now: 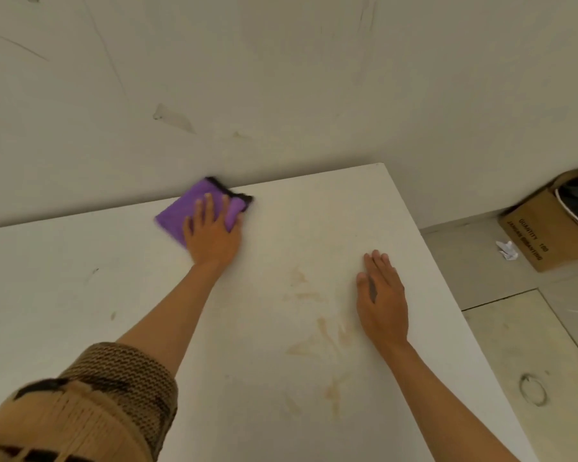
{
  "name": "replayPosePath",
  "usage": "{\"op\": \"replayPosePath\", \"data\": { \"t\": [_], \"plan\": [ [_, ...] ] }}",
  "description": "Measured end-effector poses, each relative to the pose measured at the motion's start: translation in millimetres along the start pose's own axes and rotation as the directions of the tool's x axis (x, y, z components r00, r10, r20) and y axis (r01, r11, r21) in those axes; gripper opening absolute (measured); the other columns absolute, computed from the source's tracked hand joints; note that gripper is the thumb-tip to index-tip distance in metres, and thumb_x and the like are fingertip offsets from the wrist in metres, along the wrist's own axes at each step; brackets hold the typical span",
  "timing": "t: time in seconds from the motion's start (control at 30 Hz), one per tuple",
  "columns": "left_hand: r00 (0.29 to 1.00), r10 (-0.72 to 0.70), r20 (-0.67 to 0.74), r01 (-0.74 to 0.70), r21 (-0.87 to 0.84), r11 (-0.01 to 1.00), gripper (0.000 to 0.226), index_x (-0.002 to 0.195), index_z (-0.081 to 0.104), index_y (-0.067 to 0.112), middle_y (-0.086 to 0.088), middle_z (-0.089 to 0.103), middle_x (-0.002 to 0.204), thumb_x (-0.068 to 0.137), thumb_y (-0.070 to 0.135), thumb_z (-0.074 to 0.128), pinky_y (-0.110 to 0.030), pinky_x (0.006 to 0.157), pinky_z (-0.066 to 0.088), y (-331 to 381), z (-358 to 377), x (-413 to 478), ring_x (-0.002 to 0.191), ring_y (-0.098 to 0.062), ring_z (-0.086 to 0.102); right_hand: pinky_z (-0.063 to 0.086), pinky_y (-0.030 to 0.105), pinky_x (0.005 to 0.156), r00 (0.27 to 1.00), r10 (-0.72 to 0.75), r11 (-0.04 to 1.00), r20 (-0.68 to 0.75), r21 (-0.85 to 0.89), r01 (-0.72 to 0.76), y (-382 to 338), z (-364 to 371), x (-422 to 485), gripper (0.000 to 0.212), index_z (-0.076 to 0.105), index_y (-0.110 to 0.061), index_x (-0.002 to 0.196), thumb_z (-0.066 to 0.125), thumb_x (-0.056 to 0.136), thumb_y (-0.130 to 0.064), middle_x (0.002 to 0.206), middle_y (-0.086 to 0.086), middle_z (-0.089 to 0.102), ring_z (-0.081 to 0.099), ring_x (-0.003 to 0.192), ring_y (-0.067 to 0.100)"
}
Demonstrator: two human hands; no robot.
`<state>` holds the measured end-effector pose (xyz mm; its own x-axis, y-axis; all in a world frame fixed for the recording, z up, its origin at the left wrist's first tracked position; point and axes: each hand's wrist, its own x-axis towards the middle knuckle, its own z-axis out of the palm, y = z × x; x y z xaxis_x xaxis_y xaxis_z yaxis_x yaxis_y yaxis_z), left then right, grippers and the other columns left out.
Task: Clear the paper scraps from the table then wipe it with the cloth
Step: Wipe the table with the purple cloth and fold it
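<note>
You are in the wiping step. The only paper in view is one crumpled scrap (pixel 507 250) on the floor, far to the right of your grip and just beside the box (pixel 544 235), so the clearing step looks done.

Your left hand (pixel 212 233) lies flat on the purple cloth (pixel 177 213), fingers straight and slightly spread, pressing it down on the table (pixel 80 278). You are not pinching or bunching it. The cloth is folded square, sits under your palm and fingers, and sticks out to the left and ahead of them. Its dark far edge is at the back of the table, close to the wall. That arm is stretched well forward, with the knitted sleeve (pixel 114 378) pushed up above the elbow.

Your right hand (pixel 382 295) rests open on the bare top, fingers together and holding nothing, well to the right of the cloth and nearer to you. It looks like a brace.

Brownish stains (pixel 327 331) lie between your hands and nearer to you than the cloth, so most of the wiping appears to be left.
</note>
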<state>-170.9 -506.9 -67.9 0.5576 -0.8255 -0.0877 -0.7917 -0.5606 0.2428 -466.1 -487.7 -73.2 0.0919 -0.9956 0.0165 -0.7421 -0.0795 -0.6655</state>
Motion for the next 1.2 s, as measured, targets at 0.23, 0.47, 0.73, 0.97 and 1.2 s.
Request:
{"op": "replayPosePath", "data": {
  "t": [0.23,0.47,0.73,0.97,1.2],
  "plan": [
    [0.658,0.749,0.075,-0.719,-0.233,0.655,0.065,0.143,0.032,0.023,0.01,0.031,0.148,0.088,0.056,0.021,-0.029,0.116,0.011,54,15,-29,0.138,-0.004,0.022,0.01,0.022,0.116,1.0,-0.026,1.0,-0.016,0.008,0.026,3,2,1,0.05,0.04,-0.018,0.141,0.032,0.094,-0.035,0.15,-0.008,0.032,0.016,0.14,-0.001],
    [0.992,0.096,-0.083,-0.11,-0.18,0.978,0.058,0.147,0.019,0.01,-0.006,0.021,0.155,0.099,0.04,0.031,-0.036,0.116,0.005,24,7,25,0.144,-0.019,0.013,0.007,0.017,0.116,0.999,-0.005,0.999,-0.035,0.038,0.006,2,0,0,0.046,0.042,-0.023,0.139,0.032,0.095,-0.032,0.147,-0.018,0.029,0.012,0.138,-0.009],
    [0.903,0.421,0.086,-0.397,-0.209,0.894,0.057,0.148,0.014,0.017,0.0,0.014,0.157,0.099,0.04,0.03,-0.028,0.115,0.0,147,28,33,0.144,-0.012,0.007,0.01,0.017,0.115,0.996,-0.008,0.991,-0.085,0.132,0.019,8,3,1,0.045,0.047,-0.023,0.136,0.032,0.095,-0.034,0.145,-0.017,0.034,0.018,0.138,-0.008],
    [0.642,0.684,0.346,-0.511,-0.472,0.718,0.05,0.145,0.025,0.029,0.006,0.023,0.154,0.098,0.044,0.034,-0.026,0.113,0.008,178,22,-25,0.143,-0.016,0.014,0.025,0.021,0.112,0.992,0.065,0.934,-0.107,0.358,-0.023,8,-3,-2,0.041,0.057,-0.017,0.125,0.034,0.092,-0.015,0.138,-0.004,0.048,0.038,0.132,0.005],
    [0.946,0.249,0.207,-0.137,-0.442,0.887,0.076,0.127,0.053,0.012,-0.015,0.054,0.131,0.083,0.071,0.032,-0.04,0.1,0.038,74,-5,-12,0.119,-0.034,0.05,0.039,0.009,0.096,0.984,0.174,0.769,0.031,0.62,-0.155,7,-35,-3,0.028,0.068,-0.015,0.11,0.046,0.094,-0.006,0.117,-0.006,0.065,0.055,0.111,-0.003]
  ]
}}
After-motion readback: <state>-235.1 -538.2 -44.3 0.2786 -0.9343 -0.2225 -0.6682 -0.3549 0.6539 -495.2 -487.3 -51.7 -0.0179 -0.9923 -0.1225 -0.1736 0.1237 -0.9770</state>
